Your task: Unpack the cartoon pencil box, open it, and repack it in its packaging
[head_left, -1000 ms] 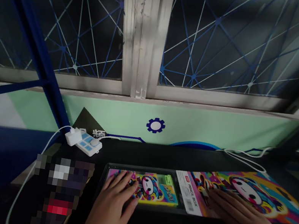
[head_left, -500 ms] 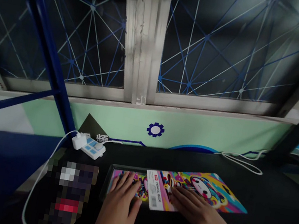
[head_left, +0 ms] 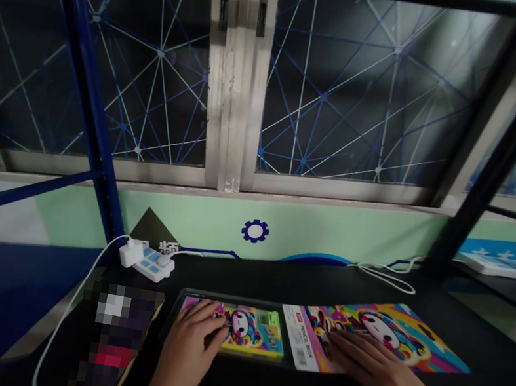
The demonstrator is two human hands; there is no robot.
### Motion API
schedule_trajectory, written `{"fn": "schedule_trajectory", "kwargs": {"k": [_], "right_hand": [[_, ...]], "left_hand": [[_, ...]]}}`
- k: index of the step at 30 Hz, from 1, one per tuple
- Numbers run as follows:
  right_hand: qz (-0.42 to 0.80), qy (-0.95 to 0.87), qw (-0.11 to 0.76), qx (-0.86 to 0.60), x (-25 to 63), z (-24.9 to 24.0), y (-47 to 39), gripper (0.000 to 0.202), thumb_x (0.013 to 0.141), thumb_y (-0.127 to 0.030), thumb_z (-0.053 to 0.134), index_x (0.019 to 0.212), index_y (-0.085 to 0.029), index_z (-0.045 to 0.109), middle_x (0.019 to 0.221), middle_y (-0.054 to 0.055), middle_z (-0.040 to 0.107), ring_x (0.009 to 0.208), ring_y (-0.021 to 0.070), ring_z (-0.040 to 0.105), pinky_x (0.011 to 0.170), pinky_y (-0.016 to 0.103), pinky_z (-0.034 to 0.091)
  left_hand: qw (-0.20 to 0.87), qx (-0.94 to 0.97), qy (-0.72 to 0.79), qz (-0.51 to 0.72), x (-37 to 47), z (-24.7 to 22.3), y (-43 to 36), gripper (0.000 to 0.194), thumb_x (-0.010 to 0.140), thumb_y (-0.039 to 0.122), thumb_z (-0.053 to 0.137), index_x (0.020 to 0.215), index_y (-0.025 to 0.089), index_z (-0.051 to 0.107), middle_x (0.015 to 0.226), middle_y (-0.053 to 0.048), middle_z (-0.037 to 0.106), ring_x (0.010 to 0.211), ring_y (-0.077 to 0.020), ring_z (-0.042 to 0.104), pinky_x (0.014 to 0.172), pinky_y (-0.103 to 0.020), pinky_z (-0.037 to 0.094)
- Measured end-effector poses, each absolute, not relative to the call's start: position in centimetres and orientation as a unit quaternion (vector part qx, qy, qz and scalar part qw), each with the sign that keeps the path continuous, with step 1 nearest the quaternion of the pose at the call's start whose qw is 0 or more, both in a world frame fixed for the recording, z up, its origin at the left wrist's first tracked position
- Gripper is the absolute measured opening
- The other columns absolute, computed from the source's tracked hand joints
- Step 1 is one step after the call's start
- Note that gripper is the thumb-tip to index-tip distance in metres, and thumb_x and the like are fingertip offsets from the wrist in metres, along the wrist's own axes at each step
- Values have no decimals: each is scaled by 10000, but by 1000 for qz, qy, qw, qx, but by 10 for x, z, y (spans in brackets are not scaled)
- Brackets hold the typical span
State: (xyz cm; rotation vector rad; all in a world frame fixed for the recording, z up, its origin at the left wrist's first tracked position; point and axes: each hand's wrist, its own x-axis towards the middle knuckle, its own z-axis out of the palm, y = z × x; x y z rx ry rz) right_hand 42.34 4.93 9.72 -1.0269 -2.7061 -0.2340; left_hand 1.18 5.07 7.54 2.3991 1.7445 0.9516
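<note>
A colourful pencil box (head_left: 262,337) with a cartoon figure lies in a dark, clear-edged tray (head_left: 237,300) on the black table. My left hand (head_left: 194,341) rests on the left part of the box and tray, fingers bent and a little apart. To the right lies a flat printed card (head_left: 430,350) with a white strip reading "PENCIL BOX"; its left edge is beside the tray. Lying flat on the card's lower middle is my right hand (head_left: 370,366), its fingers stretched out.
A white power strip (head_left: 155,264) with a plug and cable sits at the table's back left. A pixelated item (head_left: 116,341) lies at the left. Another white cable (head_left: 387,279) curls at the back right, by the wall.
The card and my right hand have moved right, uncovering the right part of the box and tray. My left hand has shifted slightly left on the box. The view has tilted up somewhat.
</note>
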Motion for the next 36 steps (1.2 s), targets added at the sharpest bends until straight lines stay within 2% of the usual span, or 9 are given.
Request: {"fn": "schedule_trajectory", "kwargs": {"k": [10, 17, 23, 31, 36], "right_hand": [[-138, -927, 114, -329, 442, 97, 38, 665, 986, -348, 566, 1593, -360, 296, 1523, 17, 544, 1310, 286, 609, 1046, 448, 537], [-174, -920, 125, -328, 431, 88, 42, 647, 1006, -280, 519, 1602, -341, 275, 1523, 13, 549, 1315, 267, 601, 1049, 434, 509], [-213, -922, 122, -300, 433, 80, 41, 692, 968, -309, 559, 1606, -274, 295, 1554, 18, 511, 1358, 278, 558, 1042, 417, 503], [-161, -931, 153, -289, 417, 84, 40, 650, 997, -269, 530, 1602, -294, 295, 1551, 9, 513, 1371, 256, 546, 1100, 405, 471], [-54, -941, 139, -303, 383, 94, 43, 612, 1024, -279, 526, 1588, -358, 303, 1538, 4, 525, 1372, 248, 550, 1125, 412, 464]], "left_hand": [[5, 776, 544, 320, 9, 69, 52, 207, 942, 351, 642, 1078, 318, 794, 1290, -30, 736, 1248, -279, 663, 1065, -525, 548], [-6, 782, 548, 298, 10, 70, 52, 240, 942, 389, 638, 1115, 313, 786, 1304, -35, 726, 1254, -293, 660, 1060, -543, 548], [-5, 781, 550, 297, 9, 71, 51, 233, 937, 391, 643, 1099, 308, 789, 1304, -37, 727, 1254, -290, 660, 1058, -539, 550], [-1, 779, 551, 299, 11, 68, 51, 251, 956, 401, 609, 1117, 317, 783, 1320, -32, 719, 1257, -281, 656, 1075, -542, 539], [-10, 777, 558, 292, 25, 67, 40, 349, 982, 479, 547, 1188, 292, 757, 1380, -60, 680, 1310, -292, 617, 1094, -549, 524]]}}
